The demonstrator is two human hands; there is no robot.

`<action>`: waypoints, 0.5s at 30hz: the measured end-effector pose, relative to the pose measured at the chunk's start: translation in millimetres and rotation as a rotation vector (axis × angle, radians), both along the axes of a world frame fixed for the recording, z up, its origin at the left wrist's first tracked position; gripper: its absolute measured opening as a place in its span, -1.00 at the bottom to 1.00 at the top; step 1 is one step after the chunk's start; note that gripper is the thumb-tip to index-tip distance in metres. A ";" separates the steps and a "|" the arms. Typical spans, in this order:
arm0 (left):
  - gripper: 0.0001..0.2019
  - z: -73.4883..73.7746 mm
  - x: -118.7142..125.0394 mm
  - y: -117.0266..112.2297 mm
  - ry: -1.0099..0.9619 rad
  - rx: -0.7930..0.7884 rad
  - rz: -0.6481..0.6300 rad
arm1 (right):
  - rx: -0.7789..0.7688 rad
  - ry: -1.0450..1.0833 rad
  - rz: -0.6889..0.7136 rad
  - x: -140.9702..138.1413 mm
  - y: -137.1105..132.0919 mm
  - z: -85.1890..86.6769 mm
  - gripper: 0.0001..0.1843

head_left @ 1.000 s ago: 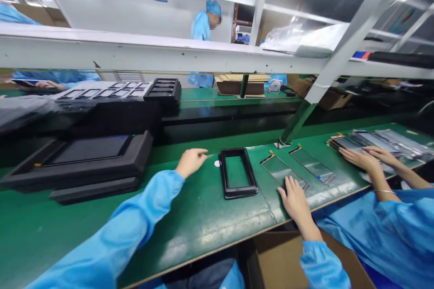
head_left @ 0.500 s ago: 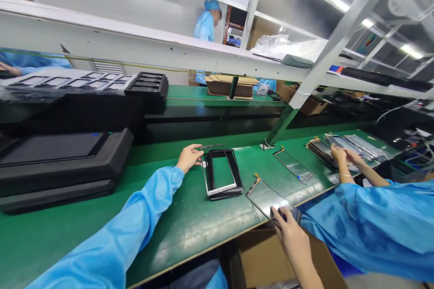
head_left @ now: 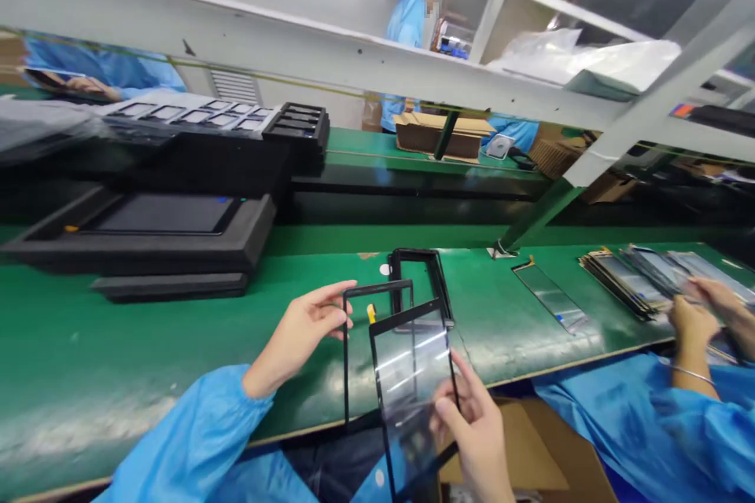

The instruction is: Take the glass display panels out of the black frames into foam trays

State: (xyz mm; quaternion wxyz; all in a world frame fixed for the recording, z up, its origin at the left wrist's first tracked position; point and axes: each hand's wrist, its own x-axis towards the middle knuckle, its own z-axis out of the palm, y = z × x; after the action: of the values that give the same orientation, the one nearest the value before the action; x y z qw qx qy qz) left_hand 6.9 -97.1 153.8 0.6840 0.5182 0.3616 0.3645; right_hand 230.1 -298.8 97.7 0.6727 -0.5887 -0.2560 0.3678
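Observation:
My left hand [head_left: 300,334] pinches the upper left edge of a thin black rectangular frame [head_left: 377,288], held up above the bench's front edge. My right hand [head_left: 472,416] grips the right side of a glass touch panel [head_left: 410,377] with a black border and an orange flex cable. The panel is tilted and overlaps the frame's right part from my viewpoint; whether they touch, I cannot tell. Just behind them, other black frames [head_left: 440,277] lie stacked on the green bench. A second glass panel [head_left: 551,295] lies flat farther right.
A black foam tray [head_left: 251,240] with a dark screen [head_left: 168,212] sits at left. A slanted post [head_left: 543,208] rises behind the bench. At right, a co-worker's hands [head_left: 696,322] are by stacked panels [head_left: 625,283]. Below the bench edge is a cardboard box [head_left: 524,448].
My left hand has lifted the frame off the stacked black frames and brought it nearer. My right hand has raised the glass panel from the bench and moved it left beside the frame.

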 end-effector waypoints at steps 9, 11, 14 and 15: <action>-0.63 2.8 -19.3 -29.2 -0.041 0.115 0.092 | -0.035 0.061 0.112 -29.7 13.9 -5.6 -0.29; -0.65 3.5 -19.6 -31.5 -0.063 0.115 0.089 | -0.036 0.068 0.102 -31.8 13.8 -3.4 -0.30; -0.64 3.7 -19.0 -34.9 -0.098 0.077 0.056 | -0.037 0.052 0.089 -34.5 12.7 -1.0 -0.31; -0.63 3.2 -18.6 -35.8 -0.109 0.054 0.046 | -0.040 0.039 0.084 -35.2 12.1 -0.7 -0.32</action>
State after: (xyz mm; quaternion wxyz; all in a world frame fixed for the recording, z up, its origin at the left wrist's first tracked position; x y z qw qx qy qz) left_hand -11.7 -133.0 157.0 0.6799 0.5075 0.3256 0.4174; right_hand 194.9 -286.6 97.0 0.6497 -0.5834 -0.2602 0.4120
